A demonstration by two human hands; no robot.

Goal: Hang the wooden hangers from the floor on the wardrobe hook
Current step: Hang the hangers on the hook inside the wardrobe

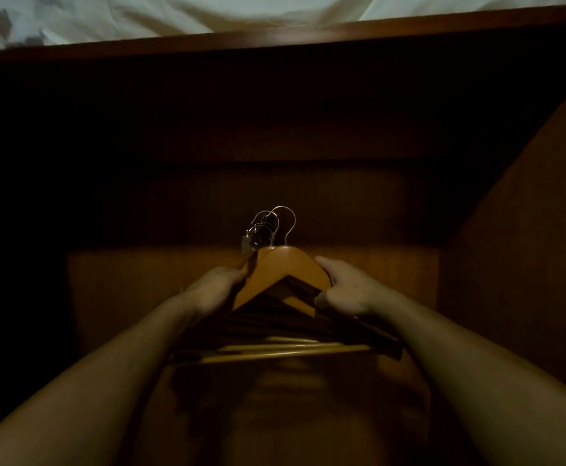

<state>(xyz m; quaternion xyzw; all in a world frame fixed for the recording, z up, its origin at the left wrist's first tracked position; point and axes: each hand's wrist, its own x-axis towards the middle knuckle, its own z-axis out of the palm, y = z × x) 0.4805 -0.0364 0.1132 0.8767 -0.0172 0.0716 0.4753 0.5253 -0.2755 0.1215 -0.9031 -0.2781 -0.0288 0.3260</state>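
While both bare arms reach forward into a dark wooden wardrobe (510, 230), the two hands hold a stack of wooden hangers (285, 274) between them. The left hand (212, 287) has its fingers curled closed around the left shoulder of the stack, and the right hand (345, 287) is wrapped shut over the right shoulder, thumb underneath. The top hanger is light orange wood, with darker ones bunched beneath it and their pale lower bars (285, 353) fanned out near the wrists. The metal hooks (270, 227) cluster together at the far end, pointing away from the person, close to a small metal fitting (247, 245) on the left; whether they touch it is too dim to tell. White cloth (174, 15) lies above the wardrobe's top edge
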